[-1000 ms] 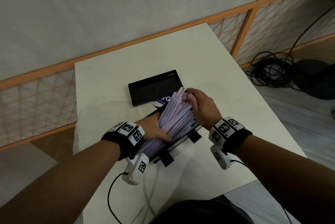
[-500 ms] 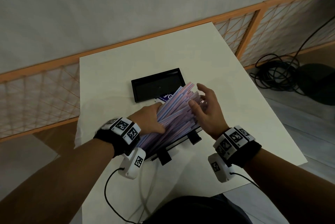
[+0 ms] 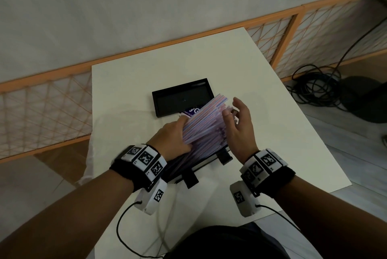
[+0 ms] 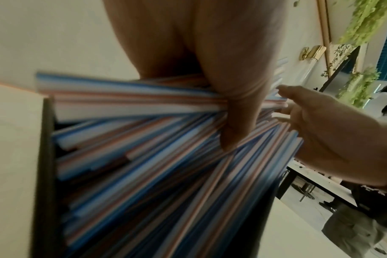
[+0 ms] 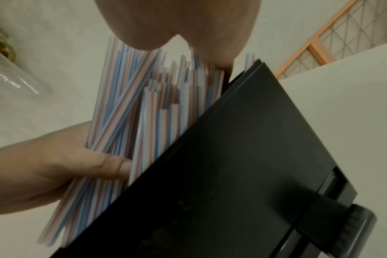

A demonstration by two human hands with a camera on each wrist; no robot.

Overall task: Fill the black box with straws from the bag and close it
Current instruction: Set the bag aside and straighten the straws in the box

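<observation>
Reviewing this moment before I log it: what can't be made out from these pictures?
- Black box interior: in all three views the straws cover it, so how full it is stays unknown.
- Bag: head view shows only a purple printed corner; straws hide the rest.
- Left hand fingertips: buried under the straws in the head view; the left wrist view is motion-blurred.
- Right hand fingers: cut off by the top edge in the right wrist view.
- Lid: no latch detail is visible in the dim head view.
</observation>
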